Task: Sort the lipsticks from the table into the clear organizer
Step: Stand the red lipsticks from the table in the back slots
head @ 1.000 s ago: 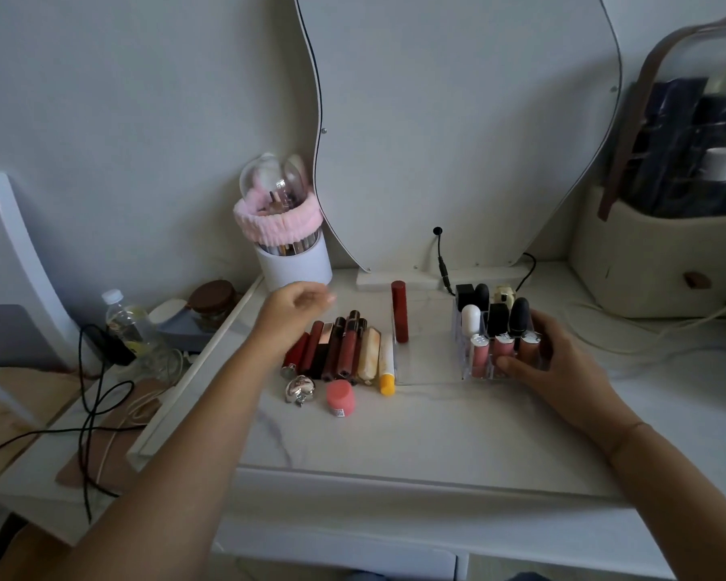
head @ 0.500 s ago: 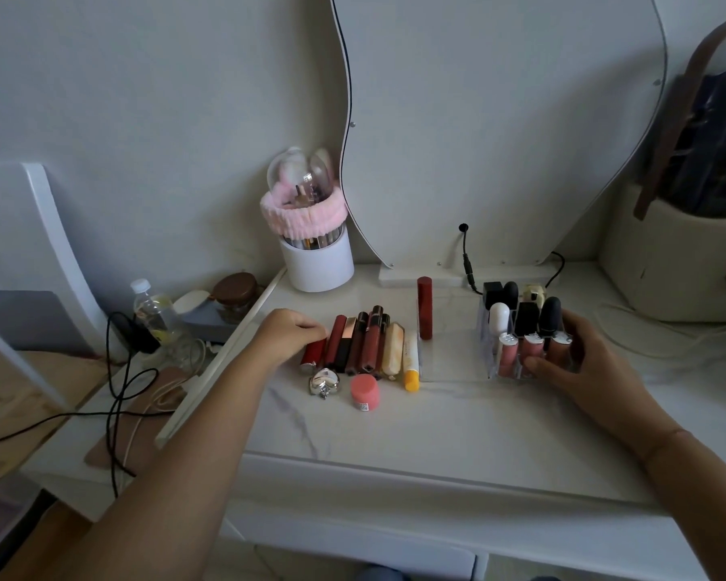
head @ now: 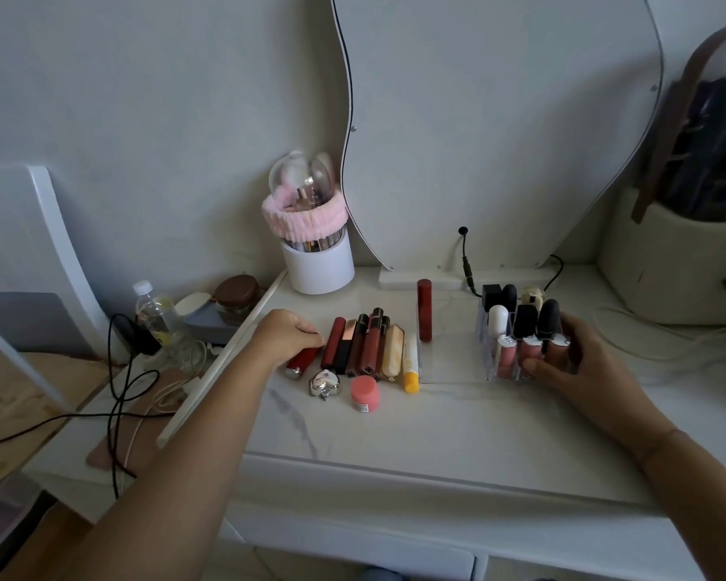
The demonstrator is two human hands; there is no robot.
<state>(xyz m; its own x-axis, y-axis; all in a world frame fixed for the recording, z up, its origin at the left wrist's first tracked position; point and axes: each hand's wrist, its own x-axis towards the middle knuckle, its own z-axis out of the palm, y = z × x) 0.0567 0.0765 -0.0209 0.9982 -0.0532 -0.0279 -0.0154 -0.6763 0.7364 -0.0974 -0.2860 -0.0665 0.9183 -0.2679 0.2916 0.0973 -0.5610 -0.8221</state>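
At the table's [head: 416, 434] near middle, at 10 o'clock, the left hand [head: 288, 335] curls its fingers over the red lipstick [head: 300, 359] ending the lying row [head: 365, 348]; a firm grip cannot be told. At 2 o'clock the right hand [head: 575, 362] rests spread on the organizer's [head: 449, 362] filled side. Step: picking up. Next, probably: lift, stand it in an empty slot.

Both forearms are bare from the bottom edge of the view up to the wrists, with no sleeve showing on either. The left hand [head: 288, 334] and the right hand [head: 579, 362] wear no gloves. A faint line at the right wrist may be a thin band, though it is unclear.
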